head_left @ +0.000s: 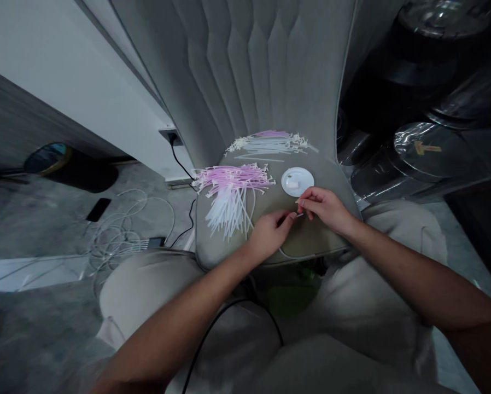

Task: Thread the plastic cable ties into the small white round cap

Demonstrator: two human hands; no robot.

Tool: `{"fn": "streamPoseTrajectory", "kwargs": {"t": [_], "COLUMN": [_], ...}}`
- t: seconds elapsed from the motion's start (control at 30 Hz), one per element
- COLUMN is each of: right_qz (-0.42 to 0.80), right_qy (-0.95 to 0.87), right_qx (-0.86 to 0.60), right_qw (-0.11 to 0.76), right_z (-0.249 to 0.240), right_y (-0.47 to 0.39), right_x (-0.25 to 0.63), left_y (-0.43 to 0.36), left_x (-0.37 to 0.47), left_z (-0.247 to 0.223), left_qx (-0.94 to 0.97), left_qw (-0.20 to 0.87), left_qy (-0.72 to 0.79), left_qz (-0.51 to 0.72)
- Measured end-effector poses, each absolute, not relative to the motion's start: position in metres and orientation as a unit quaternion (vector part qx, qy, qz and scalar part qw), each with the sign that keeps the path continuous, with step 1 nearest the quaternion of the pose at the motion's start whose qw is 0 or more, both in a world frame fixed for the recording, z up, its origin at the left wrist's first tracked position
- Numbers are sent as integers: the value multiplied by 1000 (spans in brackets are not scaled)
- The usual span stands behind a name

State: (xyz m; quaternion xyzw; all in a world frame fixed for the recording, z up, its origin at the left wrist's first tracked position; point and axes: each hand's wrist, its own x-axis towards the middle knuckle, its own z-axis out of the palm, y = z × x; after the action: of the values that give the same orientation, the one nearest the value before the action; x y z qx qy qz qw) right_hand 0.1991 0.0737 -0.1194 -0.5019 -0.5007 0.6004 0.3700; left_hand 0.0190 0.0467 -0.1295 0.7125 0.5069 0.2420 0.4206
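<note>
Over the front of a padded seat (212, 254), my left hand (270, 234) is closed in a pinch on a thin pale tube (300, 215), whose end pokes out past the fingertips. Close beside it, my right hand (325, 209) pinches a tiny whitish piece that is too small to name. Just beyond the right hand sits a small round white dish (287, 189) with a white block (295, 185) in it. Left of the dish lies a pile of thin pink tubes (233, 176) with white tips, above a spread of plain white tubes (229, 213).
Toward the backrest (266, 71) lies another row of tubes (266, 144) with white ends. Coiled pale cable (118, 232) and a black phone-like slab (98, 209) are on the floor at left. Dark shiny cylinders (426, 148) stand at right. A black cord (216, 323) crosses my lap.
</note>
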Motion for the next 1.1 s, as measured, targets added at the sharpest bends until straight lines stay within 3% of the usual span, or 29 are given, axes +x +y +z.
{"fn": "streamPoseTrajectory", "kwargs": {"t": [0.7,1.1], "right_qz": [694,701], "right_qy": [-518,-507], "right_qx": [-460,-439], "right_qw": [194,242], "right_z": [-122,-114], "right_y": [77,77], "right_x": [205,207], "left_y": [53,52], "left_x": [15,15], "left_z": [-132,-125], "left_qx": [698,701], "left_qw": [380,478], "left_qy": [552,468], "left_qz": [251,248]}}
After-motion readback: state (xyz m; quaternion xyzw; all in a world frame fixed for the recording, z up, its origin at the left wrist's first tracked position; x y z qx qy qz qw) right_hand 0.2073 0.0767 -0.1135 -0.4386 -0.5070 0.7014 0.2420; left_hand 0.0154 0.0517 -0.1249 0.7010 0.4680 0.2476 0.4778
